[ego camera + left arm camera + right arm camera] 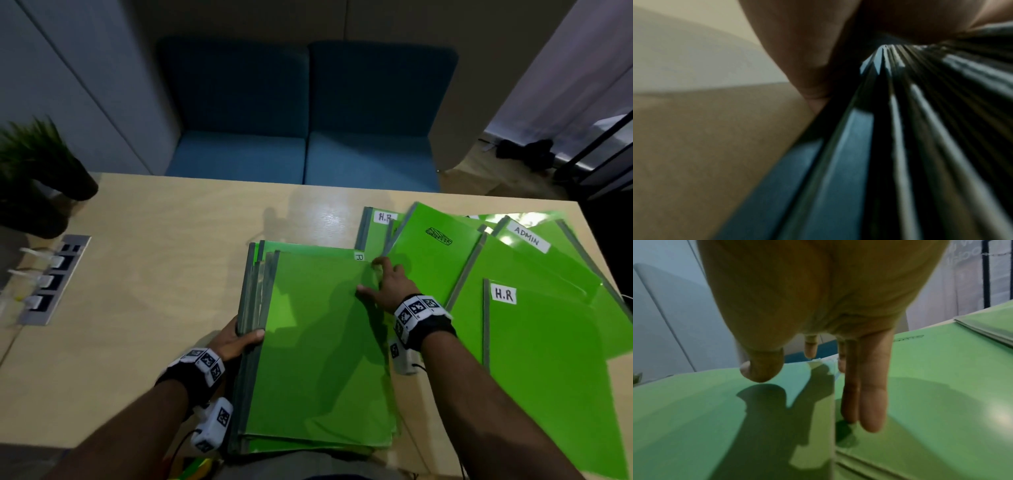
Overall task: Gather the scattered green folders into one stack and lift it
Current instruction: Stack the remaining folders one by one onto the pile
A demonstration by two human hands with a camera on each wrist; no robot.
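A stack of green folders (318, 342) with grey spines lies on the table in front of me. My left hand (245, 337) grips its left spine edge, thumb on top; the left wrist view shows the dark spines (900, 129) close up. My right hand (378, 282) rests at the stack's right edge, thumb over the top cover (715, 418) and straight fingers (871, 402) reaching down onto a lower folder (941, 386). Several loose green folders fan out to the right: one marked H.R (548, 359), one marked ADMIN (534, 240), one with a scribble (435, 253).
The wooden table (154, 240) carries a potted plant (37, 164) at the far left and a socket panel (54, 277) with plugs. A blue sofa (305, 137) stands behind the table. The loose folders reach the table's right edge.
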